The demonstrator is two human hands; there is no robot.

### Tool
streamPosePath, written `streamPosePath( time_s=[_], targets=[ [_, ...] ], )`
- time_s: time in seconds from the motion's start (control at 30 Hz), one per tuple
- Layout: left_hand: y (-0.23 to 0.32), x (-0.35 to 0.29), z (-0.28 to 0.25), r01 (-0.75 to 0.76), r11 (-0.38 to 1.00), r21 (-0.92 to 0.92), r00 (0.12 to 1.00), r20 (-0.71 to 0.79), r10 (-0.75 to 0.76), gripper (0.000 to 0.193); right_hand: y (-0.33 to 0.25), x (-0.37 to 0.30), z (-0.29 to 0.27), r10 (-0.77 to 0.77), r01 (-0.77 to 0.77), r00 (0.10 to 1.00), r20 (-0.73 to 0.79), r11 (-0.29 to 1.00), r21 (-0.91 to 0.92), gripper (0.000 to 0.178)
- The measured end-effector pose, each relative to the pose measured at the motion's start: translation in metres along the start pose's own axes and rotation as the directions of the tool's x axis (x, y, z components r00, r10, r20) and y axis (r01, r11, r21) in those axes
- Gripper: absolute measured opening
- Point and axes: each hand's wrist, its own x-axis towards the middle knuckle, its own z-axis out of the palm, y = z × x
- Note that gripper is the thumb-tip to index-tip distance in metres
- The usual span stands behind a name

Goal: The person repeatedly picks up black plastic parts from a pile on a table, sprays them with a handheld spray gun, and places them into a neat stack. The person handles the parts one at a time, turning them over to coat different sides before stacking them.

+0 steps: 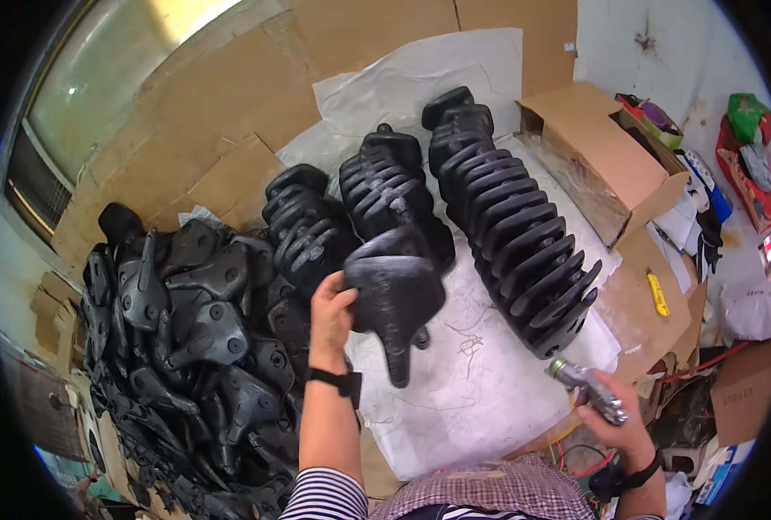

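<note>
Heap of black saddle-shaped parts [216,334], person's left hand [331,316] with fingers closed on a black saddle-shaped piece [392,295] above a white sheet [442,416], long overlapping row of black parts [508,212], silver green-tipped tool [600,394] gripped by the right hand [626,423], yellow utility knife [657,294] on cardboard [621,299]

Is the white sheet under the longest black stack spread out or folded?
Spread: the white sheet lies mostly flat, showing on both sides of the longest black stack.

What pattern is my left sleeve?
The left sleeve has dark and white stripes, shown best in the head view.
</note>
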Motion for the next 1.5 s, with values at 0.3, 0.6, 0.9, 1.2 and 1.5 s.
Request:
streamPosePath(
  time_s=[0.3, 0.6, 0.9, 1.2, 1.5],
  targets=[
    [-0.065, 0.075, 0.026, 0.262, 0.826, 0.5, 0.956, -0.019, -0.292, 0.036, 0.011, -0.01, 0.014, 0.145, -0.147, 0.983, 0.108, 0.989, 0.006, 0.046],
    [-0.007, -0.015, 0.067, -0.102, 0.781, 0.616, 0.994, 0.094, 0.056, 0.036, 0.003, -0.001, 0.028, 0.09, -0.086, 0.974, 0.206, 0.996, -0.029, 0.046],
    [0.198, -0.105, -0.046, -0.473, 0.767, 0.433, 0.725, -0.303, 0.618, 0.054, -0.045, 0.015, 0.039, -0.161, 0.116, 0.969, 0.187, 0.966, 0.232, 0.046],
    [0.087, -0.113, -0.061, -0.09, 0.992, 0.084, 0.955, -0.276, 0.11, 0.054, -0.01, 0.003, 0.021, 0.017, -0.002, 0.994, 0.111, 0.991, -0.131, 0.047],
    [0.016, -0.027, -0.069, 0.181, 0.86, 0.477, 0.982, -0.039, -0.185, 0.063, -0.038, 0.009, 0.005, -0.22, 0.221, 0.975, -0.032, 0.975, 0.032, 0.053]
  ],
)
